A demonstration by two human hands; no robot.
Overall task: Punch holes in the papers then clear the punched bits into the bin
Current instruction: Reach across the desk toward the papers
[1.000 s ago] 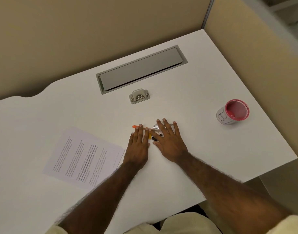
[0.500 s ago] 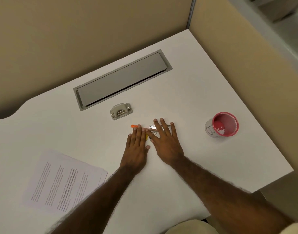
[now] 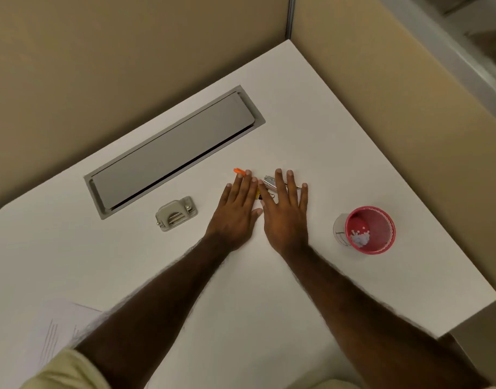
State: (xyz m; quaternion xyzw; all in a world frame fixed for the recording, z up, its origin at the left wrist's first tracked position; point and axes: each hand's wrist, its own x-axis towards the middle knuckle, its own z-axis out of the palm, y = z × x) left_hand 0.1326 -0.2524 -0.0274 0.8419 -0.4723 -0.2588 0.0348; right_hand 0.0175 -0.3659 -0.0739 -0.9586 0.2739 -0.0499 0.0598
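Note:
My left hand [image 3: 235, 211] and my right hand [image 3: 286, 214] lie flat, palms down, side by side on the white desk [image 3: 269, 299]. Small items show under the fingers: an orange tip [image 3: 238, 171] past my left fingertips and a silvery metal piece [image 3: 270, 182] under my right fingers. A grey hole punch [image 3: 176, 213] sits left of my left hand, apart from it. The pink mesh bin [image 3: 371, 230] stands to the right, with white punched bits [image 3: 359, 238] inside. The printed papers [image 3: 58, 329] lie at the lower left, partly hidden by my left arm.
A grey cable-tray lid [image 3: 173, 151] is set into the desk behind the punch. Beige partition walls [image 3: 395, 113] close off the back and right sides. The desk's right front corner [image 3: 491, 299] lies near the bin.
The view has swung right and down, so the papers slid to the lower left edge of the frame. Both hands stay flat over the same small items.

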